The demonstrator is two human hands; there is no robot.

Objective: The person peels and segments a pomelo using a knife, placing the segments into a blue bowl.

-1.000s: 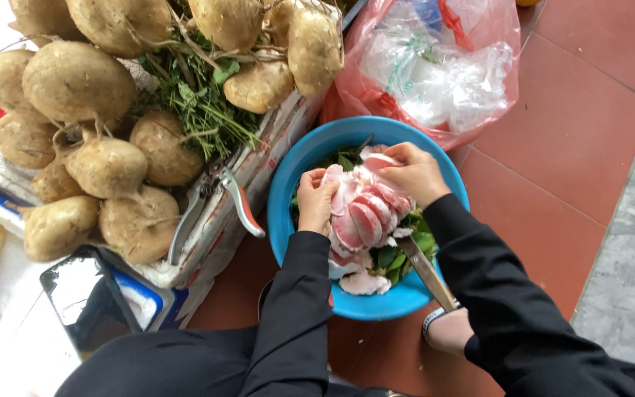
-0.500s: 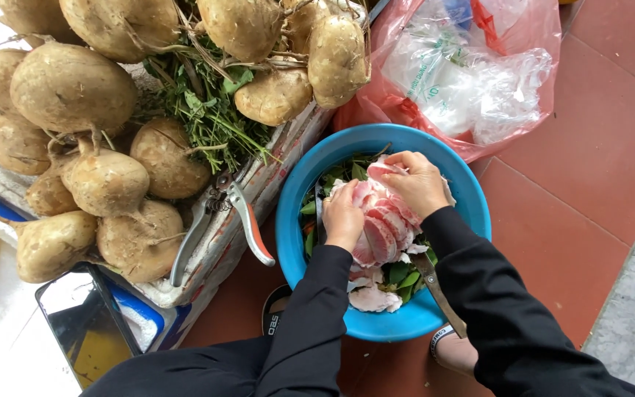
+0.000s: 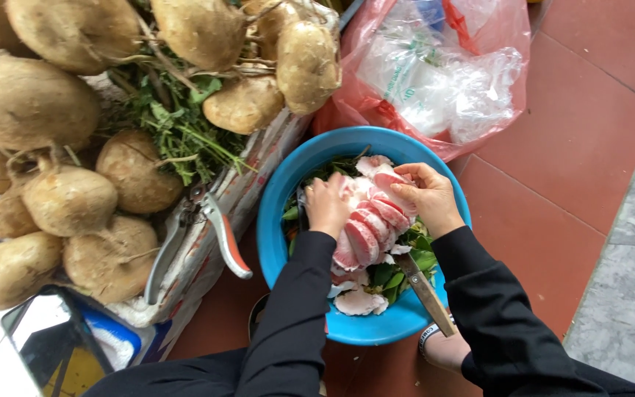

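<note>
Over a blue plastic basin [image 3: 277, 228], my left hand [image 3: 326, 206] and my right hand [image 3: 429, 197] both grip a peeled pink pomelo [image 3: 367, 220], its segments fanned apart between them. Green leaves [image 3: 406, 266] and white peel scraps [image 3: 358, 301] lie in the basin under the fruit. A knife with a wooden handle [image 3: 426, 292] rests on the basin's near rim, below my right wrist. Both arms wear black sleeves.
A heap of round brown tubers [image 3: 67, 198] with green stems fills a box on the left. Pruning shears [image 3: 207, 235] hang on that box's edge. A red bag holding clear plastic bags [image 3: 442, 81] sits behind the basin. Red floor tiles [image 3: 575, 147] lie to the right.
The view has shifted slightly, so the basin sits lower and further right. Both hands stay on the pomelo and have pulled its segments a little further apart.
</note>
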